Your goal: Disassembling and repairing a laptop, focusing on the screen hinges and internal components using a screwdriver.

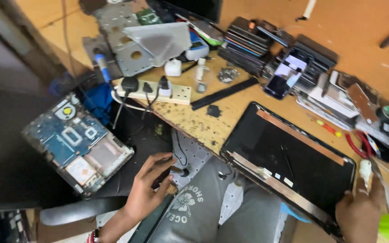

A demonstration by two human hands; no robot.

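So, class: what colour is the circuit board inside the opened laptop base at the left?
Blue, seen in the head view: the circuit board.

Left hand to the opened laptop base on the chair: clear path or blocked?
Probably clear. The left hand hovers just right of the laptop base, with only open dark seat between them. It pinches a small dark thing, so its grip is busy.

A black laptop lid (289,164) is gripped at its corner by the right hand (361,211) — a small dark part (176,171) is pinched by the left hand (147,186).
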